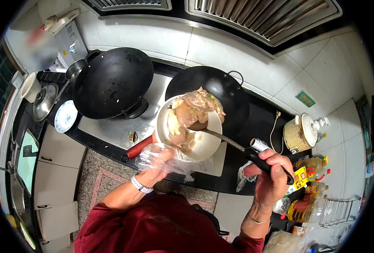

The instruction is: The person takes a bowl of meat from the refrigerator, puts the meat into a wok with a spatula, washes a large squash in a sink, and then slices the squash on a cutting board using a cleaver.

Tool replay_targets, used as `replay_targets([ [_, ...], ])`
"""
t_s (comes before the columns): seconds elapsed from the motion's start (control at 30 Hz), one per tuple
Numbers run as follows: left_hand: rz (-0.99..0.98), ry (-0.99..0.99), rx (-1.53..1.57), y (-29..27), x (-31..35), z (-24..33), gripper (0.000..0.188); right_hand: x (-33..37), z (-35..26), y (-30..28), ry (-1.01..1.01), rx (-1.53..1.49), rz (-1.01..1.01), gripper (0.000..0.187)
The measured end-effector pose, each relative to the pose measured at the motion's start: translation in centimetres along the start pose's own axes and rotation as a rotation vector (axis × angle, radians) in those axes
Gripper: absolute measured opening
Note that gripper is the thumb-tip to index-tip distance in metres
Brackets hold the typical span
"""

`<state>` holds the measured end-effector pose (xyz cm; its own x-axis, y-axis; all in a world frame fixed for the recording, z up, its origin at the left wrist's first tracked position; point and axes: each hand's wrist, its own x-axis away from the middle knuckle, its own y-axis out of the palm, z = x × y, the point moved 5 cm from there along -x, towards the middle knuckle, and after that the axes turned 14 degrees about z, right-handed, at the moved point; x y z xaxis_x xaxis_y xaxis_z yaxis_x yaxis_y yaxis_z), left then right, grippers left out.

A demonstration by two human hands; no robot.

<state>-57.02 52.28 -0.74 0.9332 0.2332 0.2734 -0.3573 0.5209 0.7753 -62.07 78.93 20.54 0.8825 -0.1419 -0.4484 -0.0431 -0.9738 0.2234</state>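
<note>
My left hand (157,162), with clear plastic film (161,157) around it, grips the near side of a white bowl (208,147). The bowl is tilted over a black wok (233,99) on the right of the stove. Raw marinated meat (201,104) with green bits fills the bowl and hangs over its far rim. In my right hand (273,170) is the black handle of a metal spatula (223,138), its blade in among the meat. A red handle (138,148) sticks out beside the bowl, apparently the wok's. How my left fingers lie is partly hidden.
A second black wok (113,82) stands on the left burner. Left of it are a patterned plate (66,116), a pot lid (45,101) and a small pot (75,69). Rightward stand a white lidded pot (300,134), several oil bottles (303,208) and a film roll (259,144).
</note>
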Motion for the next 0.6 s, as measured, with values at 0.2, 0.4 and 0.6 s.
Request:
replay_targets([
  [0.2, -0.009, 0.041, 0.0, -0.6, -0.3, -0.1, 0.042, -0.4, -1.1, 0.8, 0.017, -0.065, -0.007, 0.026],
  [0.4, 0.087, -0.009, 0.012, 0.9, 0.5, 0.7, 0.032, -1.2, -1.1, 0.7, 0.034, -0.073, 0.008, 0.027],
  [0.6, 0.037, -0.082, 0.104, -2.6, 0.3, -0.4, 0.038, -2.2, 0.0, 0.0, 0.036, -0.143, 0.125, 0.023],
])
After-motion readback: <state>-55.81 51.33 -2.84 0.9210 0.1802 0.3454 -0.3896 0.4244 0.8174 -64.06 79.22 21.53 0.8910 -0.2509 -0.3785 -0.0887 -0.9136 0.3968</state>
